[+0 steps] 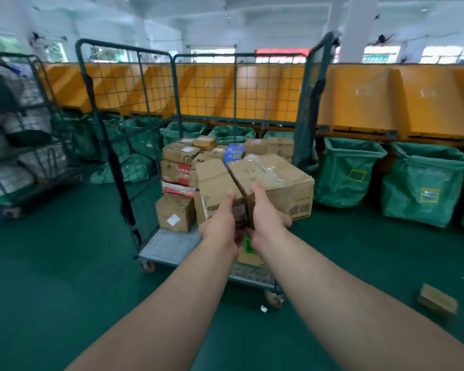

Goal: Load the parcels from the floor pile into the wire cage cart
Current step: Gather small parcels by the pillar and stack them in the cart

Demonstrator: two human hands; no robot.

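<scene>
Nearest the lens, the left forearm [172, 303] and the right forearm [332, 303] are stretching forward side by side above the green floor [65, 277]. The left hand [220, 226] is gripping the near end of a narrow parcel [214, 180], thumb lying on its top face and fingers curling underneath. The right hand [265, 218] is gripping the near end of a larger taped parcel [276, 178], thumb on top, fingers largely hidden below. These two cardboard boxes are touching along their long sides and are hanging in the air over the front edge of the wire cage cart [172, 245].

On the cart's deck, stacked parcels [181, 153] are filling the rear portion up to the back mesh wall, with a blue packet [233, 152] lying in the top layer. A labelled brown box [175, 212] is sitting at the stack's front left. A flat parcel [248, 253] is lying at the deck's front edge, partly hidden beneath the wrists.

A small box [437, 301] is lying on the floor well to the right of the cart, and a paper scrap [264, 308] is lying near the front right castor [275, 298]. Green sacks [348, 172] are hanging open beneath the orange chute wall [413, 97] behind. A second cart [24, 129], holding pale sacks, is standing at the left.
</scene>
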